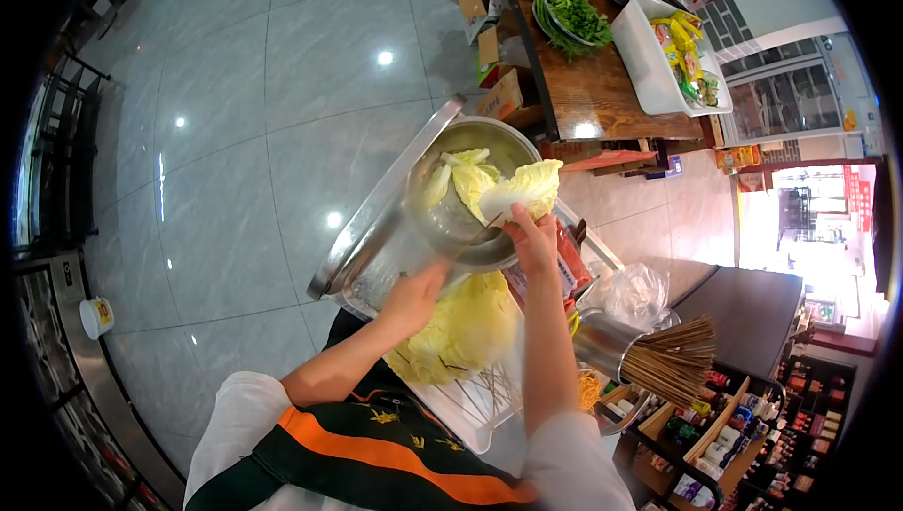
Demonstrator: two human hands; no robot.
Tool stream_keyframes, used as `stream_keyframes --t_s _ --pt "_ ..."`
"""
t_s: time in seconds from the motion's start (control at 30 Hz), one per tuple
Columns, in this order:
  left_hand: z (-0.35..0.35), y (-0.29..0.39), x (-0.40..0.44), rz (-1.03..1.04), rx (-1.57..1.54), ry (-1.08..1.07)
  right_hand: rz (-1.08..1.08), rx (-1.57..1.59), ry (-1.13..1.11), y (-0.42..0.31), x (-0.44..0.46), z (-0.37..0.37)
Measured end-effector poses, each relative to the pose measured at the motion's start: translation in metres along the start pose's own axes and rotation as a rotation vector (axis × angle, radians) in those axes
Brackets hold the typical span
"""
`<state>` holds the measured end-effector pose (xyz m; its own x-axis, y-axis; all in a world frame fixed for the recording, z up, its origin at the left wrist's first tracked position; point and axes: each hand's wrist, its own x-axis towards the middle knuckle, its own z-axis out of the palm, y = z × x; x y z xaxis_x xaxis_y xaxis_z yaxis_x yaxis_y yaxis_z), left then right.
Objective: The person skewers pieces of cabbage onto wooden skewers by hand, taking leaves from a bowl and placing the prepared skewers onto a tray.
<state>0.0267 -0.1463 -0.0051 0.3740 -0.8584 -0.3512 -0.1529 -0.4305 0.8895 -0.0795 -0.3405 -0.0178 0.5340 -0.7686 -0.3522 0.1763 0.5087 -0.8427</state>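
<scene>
The cabbage leaf (531, 188) was pale yellow and white, the bowl (435, 226) silver, the apron (390, 452) dark green with an orange band, the tabletop (588, 93) grained brown, the floor tiles (334, 102) grey.

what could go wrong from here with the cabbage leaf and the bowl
The cabbage leaf in the right hand overlaps the rim of the metal bowl, so pieces might fall outside it.

The left hand is blurred and close to the right; if it holds something sharp, which I can't make out, fingers could get nicked.

The bamboo skewers stick out of their metal container near the right arm, which might knock them.
</scene>
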Motion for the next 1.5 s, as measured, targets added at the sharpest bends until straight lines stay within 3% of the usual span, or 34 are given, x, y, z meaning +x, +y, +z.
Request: stream_keyframes --t_s 0.27,0.47,0.67,1.1,1.5 --pt "0.003 0.016 0.000 -0.066 -0.117 -0.066 -0.036 0.144 0.015 0.004 -0.013 0.004" --pt "0.013 0.011 -0.006 0.047 -0.074 0.015 0.011 0.249 0.007 -0.003 -0.022 0.011" --pt "0.011 0.016 -0.008 0.064 0.005 -0.002 -0.005 0.213 0.165 -0.014 -0.021 0.013" --pt "0.013 0.024 -0.013 0.099 -0.078 0.029 0.016 0.029 0.174 -0.011 -0.029 0.021" --pt "0.008 0.029 -0.013 0.091 -0.022 0.030 0.062 0.312 0.197 -0.011 -0.031 0.037"
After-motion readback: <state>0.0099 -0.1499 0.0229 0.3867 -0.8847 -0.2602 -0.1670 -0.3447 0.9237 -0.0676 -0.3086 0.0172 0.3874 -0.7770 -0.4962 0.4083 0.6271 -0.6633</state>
